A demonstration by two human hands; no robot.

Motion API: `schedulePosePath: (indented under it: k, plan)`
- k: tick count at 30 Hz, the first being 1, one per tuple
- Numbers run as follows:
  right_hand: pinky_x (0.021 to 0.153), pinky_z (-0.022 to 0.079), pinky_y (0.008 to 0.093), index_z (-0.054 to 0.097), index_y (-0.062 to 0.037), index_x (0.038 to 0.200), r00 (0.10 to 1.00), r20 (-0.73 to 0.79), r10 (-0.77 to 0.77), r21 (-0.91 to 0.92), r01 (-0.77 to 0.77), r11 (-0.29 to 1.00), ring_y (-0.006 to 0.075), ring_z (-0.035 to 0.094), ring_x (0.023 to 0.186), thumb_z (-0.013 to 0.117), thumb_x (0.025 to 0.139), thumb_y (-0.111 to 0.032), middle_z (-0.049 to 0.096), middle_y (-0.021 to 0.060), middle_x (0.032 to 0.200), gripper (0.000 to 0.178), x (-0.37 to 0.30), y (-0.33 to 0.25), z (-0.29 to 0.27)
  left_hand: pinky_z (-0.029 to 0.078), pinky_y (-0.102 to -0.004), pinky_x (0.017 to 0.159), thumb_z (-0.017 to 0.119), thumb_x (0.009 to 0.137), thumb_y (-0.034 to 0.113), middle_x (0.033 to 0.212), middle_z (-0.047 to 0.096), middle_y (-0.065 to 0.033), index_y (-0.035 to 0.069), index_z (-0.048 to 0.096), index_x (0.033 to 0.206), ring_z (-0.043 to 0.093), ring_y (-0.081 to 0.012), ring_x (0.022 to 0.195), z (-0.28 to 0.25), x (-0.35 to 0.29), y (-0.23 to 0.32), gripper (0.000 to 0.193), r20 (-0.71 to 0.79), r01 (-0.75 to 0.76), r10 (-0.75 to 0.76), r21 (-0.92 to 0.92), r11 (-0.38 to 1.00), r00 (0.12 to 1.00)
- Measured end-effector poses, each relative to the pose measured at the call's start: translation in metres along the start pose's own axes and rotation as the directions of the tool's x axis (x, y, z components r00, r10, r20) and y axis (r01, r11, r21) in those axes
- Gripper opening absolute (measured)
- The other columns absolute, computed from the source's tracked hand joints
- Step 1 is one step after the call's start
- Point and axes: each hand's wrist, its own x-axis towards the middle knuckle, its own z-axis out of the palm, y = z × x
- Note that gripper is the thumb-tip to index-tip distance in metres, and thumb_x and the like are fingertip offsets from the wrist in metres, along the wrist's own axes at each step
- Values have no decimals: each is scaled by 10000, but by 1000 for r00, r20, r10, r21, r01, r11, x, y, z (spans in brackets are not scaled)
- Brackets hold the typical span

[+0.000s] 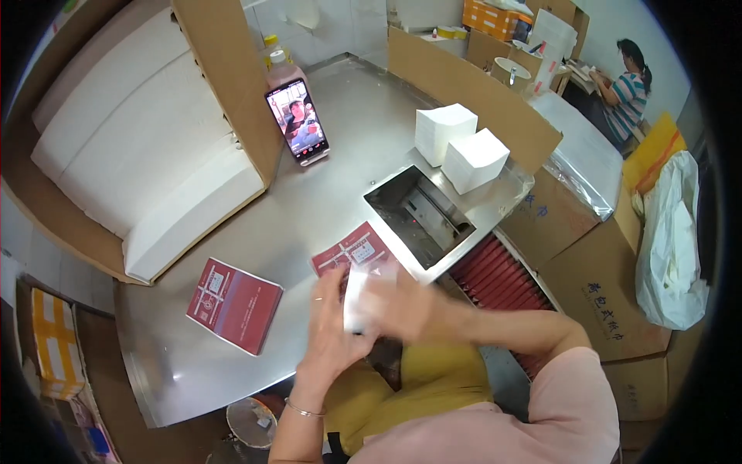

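My left hand is closed on a white folded paper stack at the table's front edge. My right hand is over the stack's right side, smeared by motion, so its fingers cannot be read. Just beyond my hands lies a red printed wrapper, its near part hidden behind them. A pile of similar red wrappers sits to the left on the metal table. Two white stacks of folded napkins stand at the far right of the table, beside a square opening.
A large cardboard box of white paper stands at the left. A lit phone leans against a bottle. Red packets fill a box below the opening. Cartons and a white plastic bag are at right. Another person sits farther back.
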Motion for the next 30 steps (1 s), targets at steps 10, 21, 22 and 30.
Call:
schedulePosePath:
  k: [10, 21, 22, 30]
  plan:
    - [1055, 397, 550, 656, -85, 906, 991, -2, 131, 100, -130, 986, 308, 640, 889, 619, 763, -101, 633, 112, 890, 149, 24, 9, 23, 254, -651, 1069, 748, 723, 412, 1541, 354, -241, 35, 502, 1386, 271, -471, 1442, 6, 10, -7, 802, -32, 53, -42, 554, 831, 999]
    - [836, 430, 470, 712, -26, 910, 754, -365, 546, -552, -648, 525, 283, 574, 906, 668, 867, -211, 610, 97, 856, 195, -36, 164, -70, 343, -527, 933, 743, 768, 508, 1288, 497, -208, 85, 630, 1229, 475, -388, 1111, 9, 16, 2, 635, -107, 39, 40, 644, 764, 993]
    - [843, 431, 466, 712, -26, 936, 737, -365, 569, -537, -666, 518, 285, 574, 910, 666, 858, -191, 606, 94, 845, 189, -35, 166, -71, 374, -523, 886, 744, 781, 492, 1254, 533, -197, 49, 639, 1141, 495, -376, 1080, 6, 18, 4, 581, -73, -18, 88, 661, 750, 993]
    - [862, 440, 491, 671, -20, 1095, 878, -391, 276, -504, -455, 734, 335, 618, 988, 643, 766, -61, 643, 153, 1031, 334, -37, 134, -53, 494, -462, 799, 650, 830, 147, 1149, 568, -184, 34, 632, 1170, 559, -362, 980, 17, 15, 9, 358, 89, -145, 116, 507, 849, 989]
